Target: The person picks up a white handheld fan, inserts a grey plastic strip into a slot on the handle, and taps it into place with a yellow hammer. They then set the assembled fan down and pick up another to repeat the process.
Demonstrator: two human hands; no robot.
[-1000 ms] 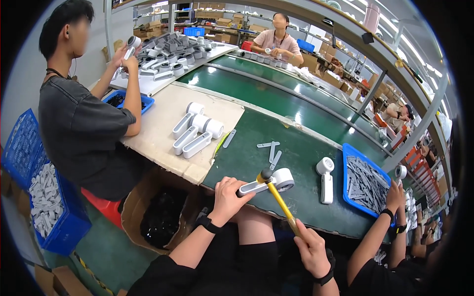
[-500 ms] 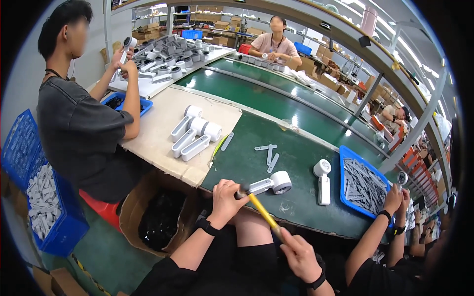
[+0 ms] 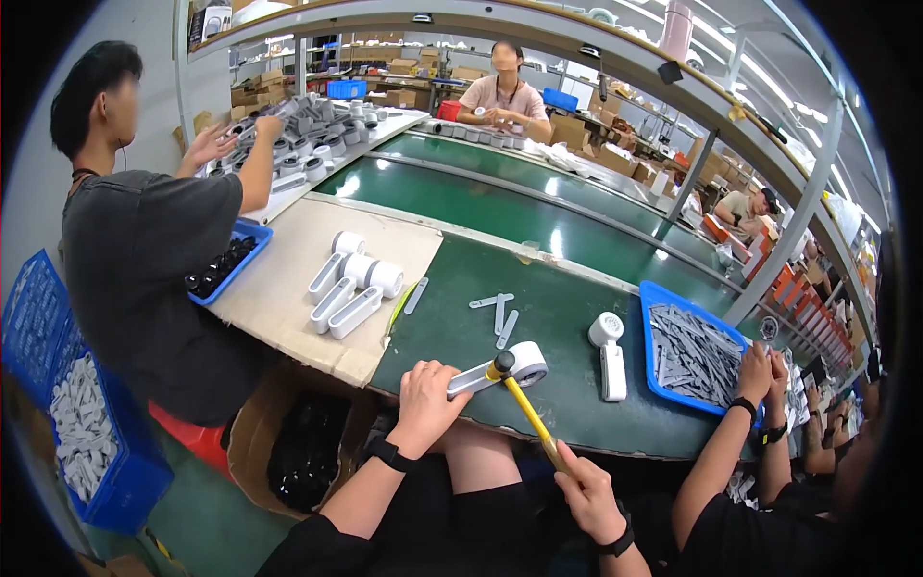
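Hammer (image 3: pixel 524 404) head had dropped onto the white device (image 3: pixel 500 370) at lower centre; left hand (image 3: pixel 423 404) gripped its handle, right hand (image 3: pixel 586 495) clutched the yellow shaft.

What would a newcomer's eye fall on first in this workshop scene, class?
Front and centre, the right hand swings a yellow-handled hammer onto a grey-and-white handheld device that the left hand pins to the green bench. To the right sits a blue tray of grey strips; to the left, three finished devices lie on cardboard.
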